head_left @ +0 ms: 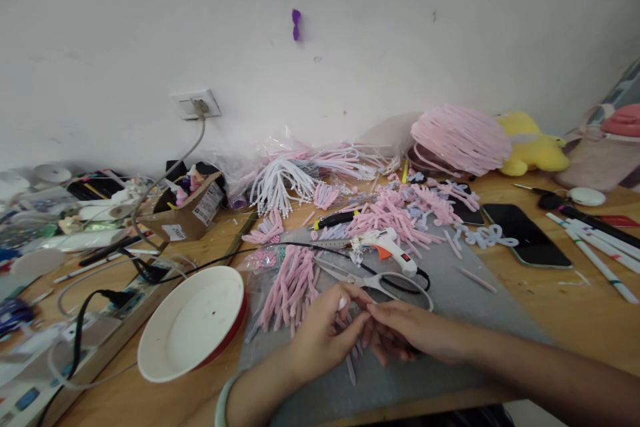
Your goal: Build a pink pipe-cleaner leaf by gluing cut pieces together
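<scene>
Both hands meet over the grey mat [480, 307] near the table's front edge. My left hand [330, 330] has its fingers curled, with a small whitish bit at the fingertips; what it holds is too small to name. My right hand [410, 330] touches it, thumb and fingers pinched together, their contents hidden. Just beyond lie silver scissors [380, 282] and a white glue gun [387, 247] with an orange trigger. Pink fuzzy stems [290, 287] are bunched left of the hands. A few thin pale pieces [351, 368] lie under them.
A white bowl [193, 323] and a power strip [100, 347] are at the left, with cables crossing the table. A cardboard box [193, 213] stands behind. White stems [283, 183] lie at the back. A phone [525, 233] and markers [595, 253] lie right.
</scene>
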`<action>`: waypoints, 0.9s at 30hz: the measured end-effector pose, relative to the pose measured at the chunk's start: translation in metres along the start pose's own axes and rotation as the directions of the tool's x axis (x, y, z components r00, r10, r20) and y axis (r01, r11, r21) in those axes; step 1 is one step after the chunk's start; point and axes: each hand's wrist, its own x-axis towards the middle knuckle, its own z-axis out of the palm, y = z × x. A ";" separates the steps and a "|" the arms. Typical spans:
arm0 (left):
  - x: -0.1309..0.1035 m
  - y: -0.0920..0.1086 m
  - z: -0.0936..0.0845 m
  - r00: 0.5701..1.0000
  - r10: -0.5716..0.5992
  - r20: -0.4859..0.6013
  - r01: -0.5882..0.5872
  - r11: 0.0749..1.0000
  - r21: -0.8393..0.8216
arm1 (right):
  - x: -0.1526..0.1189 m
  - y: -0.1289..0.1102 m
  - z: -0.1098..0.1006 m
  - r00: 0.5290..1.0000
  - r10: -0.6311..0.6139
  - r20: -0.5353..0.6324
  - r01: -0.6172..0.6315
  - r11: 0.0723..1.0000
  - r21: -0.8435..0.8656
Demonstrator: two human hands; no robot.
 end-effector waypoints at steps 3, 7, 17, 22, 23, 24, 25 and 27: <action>0.001 0.001 0.002 0.995 -0.102 -0.006 0.100 0.987 -0.124 | 0.000 0.001 -0.001 1.000 -0.004 -0.010 0.003 1.000 -0.030; 0.004 0.001 0.003 0.975 -0.222 -0.003 0.213 0.937 -0.275 | 0.001 0.001 -0.001 1.000 -0.028 -0.009 0.027 0.997 -0.075; 0.006 0.004 0.014 0.949 -0.310 0.050 0.284 0.782 -0.554 | -0.003 0.000 0.004 0.995 -0.086 -0.056 0.070 0.970 -0.234; 0.001 0.005 0.018 0.957 -0.290 0.022 0.244 0.760 -0.602 | -0.002 0.004 0.003 0.988 -0.152 -0.004 0.147 0.959 -0.243; 0.001 0.005 0.018 0.958 -0.287 0.016 0.236 0.755 -0.612 | -0.002 0.004 0.003 0.989 -0.149 0.001 0.144 0.961 -0.236; 0.001 0.005 0.018 0.959 -0.284 0.010 0.230 0.753 -0.617 | -0.002 0.004 0.003 0.989 -0.145 0.004 0.142 0.963 -0.231; 0.001 0.005 0.018 0.959 -0.284 0.005 0.227 0.754 -0.617 | -0.002 0.003 0.003 0.990 -0.144 0.006 0.142 0.963 -0.229; 0.002 0.005 0.017 0.959 -0.285 0.000 0.228 0.765 -0.602 | -0.002 0.002 0.004 0.988 -0.151 0.014 0.150 0.960 -0.236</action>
